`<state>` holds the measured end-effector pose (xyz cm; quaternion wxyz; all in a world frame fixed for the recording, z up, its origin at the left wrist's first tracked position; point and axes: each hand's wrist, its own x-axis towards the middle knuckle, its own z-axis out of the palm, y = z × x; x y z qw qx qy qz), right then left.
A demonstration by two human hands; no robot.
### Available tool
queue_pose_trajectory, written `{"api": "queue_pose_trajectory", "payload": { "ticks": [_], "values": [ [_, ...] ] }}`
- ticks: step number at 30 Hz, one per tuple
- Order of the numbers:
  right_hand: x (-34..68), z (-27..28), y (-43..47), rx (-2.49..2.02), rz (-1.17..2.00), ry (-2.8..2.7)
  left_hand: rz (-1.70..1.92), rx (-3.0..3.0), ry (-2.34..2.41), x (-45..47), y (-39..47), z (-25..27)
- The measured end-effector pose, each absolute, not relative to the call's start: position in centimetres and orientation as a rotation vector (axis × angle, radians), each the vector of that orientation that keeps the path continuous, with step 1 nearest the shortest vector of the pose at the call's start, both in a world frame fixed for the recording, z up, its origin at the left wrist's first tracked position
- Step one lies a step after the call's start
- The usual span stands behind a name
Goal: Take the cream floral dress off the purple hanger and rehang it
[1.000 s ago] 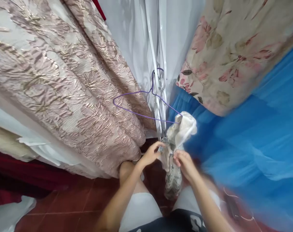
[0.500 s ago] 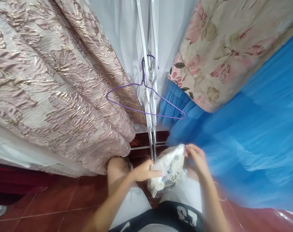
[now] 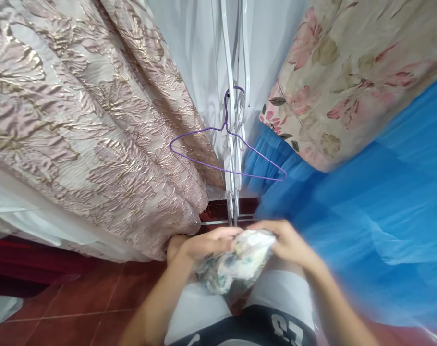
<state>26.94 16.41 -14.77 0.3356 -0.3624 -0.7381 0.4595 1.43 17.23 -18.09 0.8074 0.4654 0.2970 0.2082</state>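
Note:
Both hands grip a clear plastic bag (image 3: 242, 262) above my lap; it has whitish, green and blue patterned contents that look like cloth, though blur hides the detail. My left hand (image 3: 211, 242) is closed on the bag's upper left part. Around its upper right edge are the fingers of my right hand (image 3: 288, 242), partly hidden behind it. Beyond the hands, a purple clothes hanger (image 3: 227, 170) hangs by its hook on a white metal rack (image 3: 233, 115).
On the left hangs a pink and gold floral brocade garment (image 3: 106, 125). A beige floral garment (image 3: 362, 81) and blue tulle (image 3: 377, 221) fill the right side. Dark red fabric (image 3: 24, 266) lies at lower left, over the red tiled floor (image 3: 78, 307).
The bag has turned and bunched up between my hands. My right hand has moved left, closer to my left hand, and the whole view has shifted slightly.

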Motion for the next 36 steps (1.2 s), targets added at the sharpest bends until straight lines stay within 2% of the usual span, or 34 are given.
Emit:
{"api": "queue_pose_trajectory", "payload": {
  "ticks": [5, 8, 15, 17, 19, 23, 26, 31, 36],
  "values": [
    [32.6, -13.0, 17.9, -1.101, 1.061, -1.43, 0.288, 1.526, 0.974, -2.4, 16.5, -18.2],
    [35.0, -12.4, 20.1, -1.041, 1.124, -1.092, 0.34, 1.687, 1.163, -3.4, 16.0, -18.9],
    [34.3, -12.3, 27.6, -1.032, 0.979, -1.161, 1.095, 1.183, 1.46, -6.0, 17.7, -18.3],
    [33.1, -11.8, 29.7, -0.977, 0.962, -1.224, 1.031, 1.142, 1.433, -6.4, 18.3, -17.0],
    [31.7, -10.9, 31.3, -0.925, 1.008, -1.302, 0.81, 1.262, 1.318, -6.6, 18.4, -15.4],
    [29.1, -9.4, 32.9, -0.98, 1.282, -1.373, 0.376, 1.6, 0.998, -6.9, 18.0, -13.5],
    [28.2, -9.5, 32.7, -1.086, 1.424, -1.343, 0.25, 1.784, 1.051, -8.0, 17.9, -14.1],
    [29.4, -10.3, 31.8, -1.055, 1.503, -1.33, 0.405, 2.115, 1.375, -11.4, 20.5, -15.1],
    [30.5, -9.9, 31.7, -1.054, 1.465, -1.308, 0.685, 2.366, 1.404, -14.2, 26.5, -12.7]
  ]
}}
